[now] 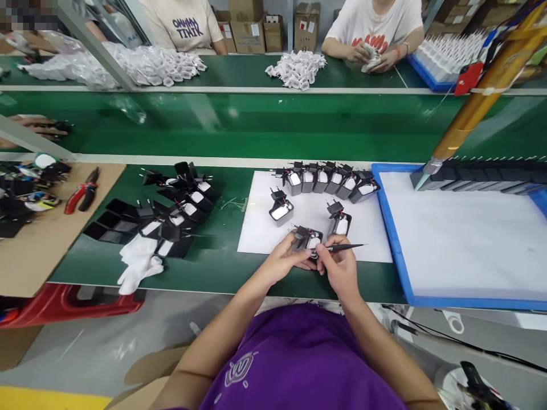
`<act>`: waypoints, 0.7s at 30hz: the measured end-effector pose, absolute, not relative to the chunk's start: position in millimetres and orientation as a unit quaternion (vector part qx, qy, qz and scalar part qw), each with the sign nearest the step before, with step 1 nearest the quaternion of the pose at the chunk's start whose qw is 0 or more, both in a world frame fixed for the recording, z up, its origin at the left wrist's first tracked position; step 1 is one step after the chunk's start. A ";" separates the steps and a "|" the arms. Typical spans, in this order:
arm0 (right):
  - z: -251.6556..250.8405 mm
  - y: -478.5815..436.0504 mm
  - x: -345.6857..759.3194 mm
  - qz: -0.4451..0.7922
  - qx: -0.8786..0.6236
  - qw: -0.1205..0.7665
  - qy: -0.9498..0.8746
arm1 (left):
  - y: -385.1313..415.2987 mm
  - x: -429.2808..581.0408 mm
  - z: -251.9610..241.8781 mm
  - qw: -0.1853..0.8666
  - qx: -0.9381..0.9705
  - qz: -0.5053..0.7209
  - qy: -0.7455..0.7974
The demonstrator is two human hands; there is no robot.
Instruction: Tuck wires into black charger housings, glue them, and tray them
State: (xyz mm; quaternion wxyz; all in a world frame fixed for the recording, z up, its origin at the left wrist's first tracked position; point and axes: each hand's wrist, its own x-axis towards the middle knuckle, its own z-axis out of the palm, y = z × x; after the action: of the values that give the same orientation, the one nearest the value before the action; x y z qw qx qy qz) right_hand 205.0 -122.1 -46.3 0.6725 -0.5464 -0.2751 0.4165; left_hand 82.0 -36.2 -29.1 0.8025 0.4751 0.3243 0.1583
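My left hand (285,259) grips a black charger housing (306,238) with a white insert, held just above the front edge of a white sheet (256,228). My right hand (339,266) touches the same housing and pinches black tweezers (344,247) whose tip points right. Two more housings (281,208) (339,219) stand on the sheet behind my hands. A curved row of several finished-looking housings (329,179) lines the sheet's far edge.
A pile of black housings (171,208) and a white glove (139,259) lie left. Red-handled pliers (81,191) rest on cardboard. A blue-rimmed tray (395,239) sits right, with a gold tool (474,108) above it. Two people work across the green conveyor (256,125).
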 end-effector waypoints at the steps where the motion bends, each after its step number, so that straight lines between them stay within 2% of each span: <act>1: -45.8 -122.2 204.5 0.413 -0.548 0.672 -0.278 | -37.0 82.0 -28.9 0.803 0.471 0.160 0.328; 14: -45.0 -122.8 200.6 0.363 -0.580 0.662 -0.306 | -39.6 81.3 -33.5 0.806 0.475 0.191 0.296; 21: -50.1 -127.5 209.7 0.349 -0.508 0.741 -0.268 | -42.4 81.2 -38.6 0.701 0.613 0.153 0.331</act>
State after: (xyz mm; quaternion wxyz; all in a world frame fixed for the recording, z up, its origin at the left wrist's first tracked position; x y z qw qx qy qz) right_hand 209.7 -127.5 -50.1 0.7407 -0.5078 -0.2678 0.3488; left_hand 81.2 -42.4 -38.6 0.7009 0.6132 0.3308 0.1527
